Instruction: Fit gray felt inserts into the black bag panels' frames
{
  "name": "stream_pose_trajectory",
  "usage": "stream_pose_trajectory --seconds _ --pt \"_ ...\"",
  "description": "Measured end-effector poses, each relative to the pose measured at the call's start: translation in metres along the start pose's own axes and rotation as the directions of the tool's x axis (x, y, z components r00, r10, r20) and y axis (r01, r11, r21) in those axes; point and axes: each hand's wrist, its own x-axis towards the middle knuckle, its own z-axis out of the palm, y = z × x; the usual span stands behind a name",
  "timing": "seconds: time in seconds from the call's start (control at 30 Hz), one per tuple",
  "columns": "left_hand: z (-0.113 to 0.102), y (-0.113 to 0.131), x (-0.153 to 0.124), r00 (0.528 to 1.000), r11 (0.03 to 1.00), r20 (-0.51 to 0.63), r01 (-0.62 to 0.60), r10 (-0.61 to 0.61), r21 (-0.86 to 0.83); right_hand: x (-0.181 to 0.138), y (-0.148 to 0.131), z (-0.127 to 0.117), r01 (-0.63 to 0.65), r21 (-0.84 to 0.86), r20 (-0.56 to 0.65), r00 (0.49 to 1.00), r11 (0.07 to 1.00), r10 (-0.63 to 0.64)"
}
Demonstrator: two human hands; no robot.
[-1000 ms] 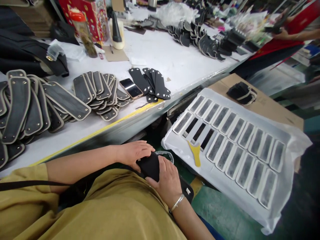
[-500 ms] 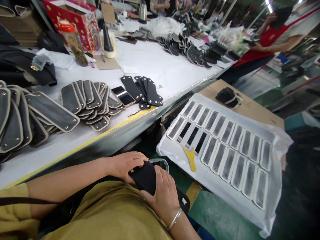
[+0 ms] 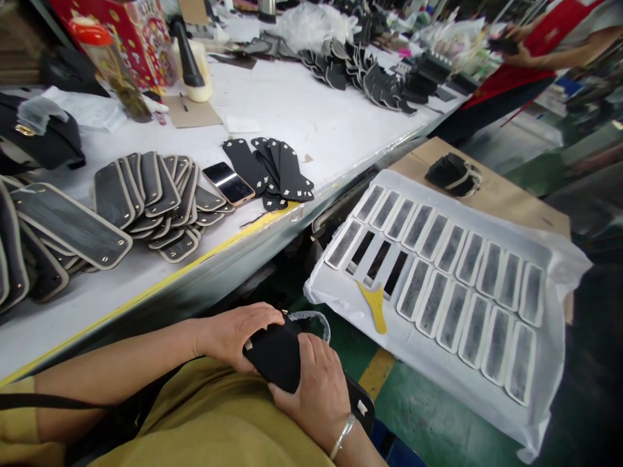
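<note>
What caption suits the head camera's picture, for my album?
Left hand and right hand hold a black panel near pale-edged strips on white sheeting.

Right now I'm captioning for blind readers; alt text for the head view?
A person's two bare hands hold a black panel. At right, grey strips and a yellow tool lie on a white sheet; at left, a table bears pale-edged panels.

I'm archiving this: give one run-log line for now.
left hand: holding black piece | right hand: holding same piece | yellow tool: on white tray
</note>
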Motion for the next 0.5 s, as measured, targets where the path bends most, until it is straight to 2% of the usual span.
stream_pose_trajectory --seconds 0.5 --pt "-0.0007 0.0015 -0.0001 0.990 0.990 0.079 0.122 -0.116 -0.074 0.0062 -0.0007 -0.0058 0.018 -0.024 0.102 0.995 1.000 -0.015"
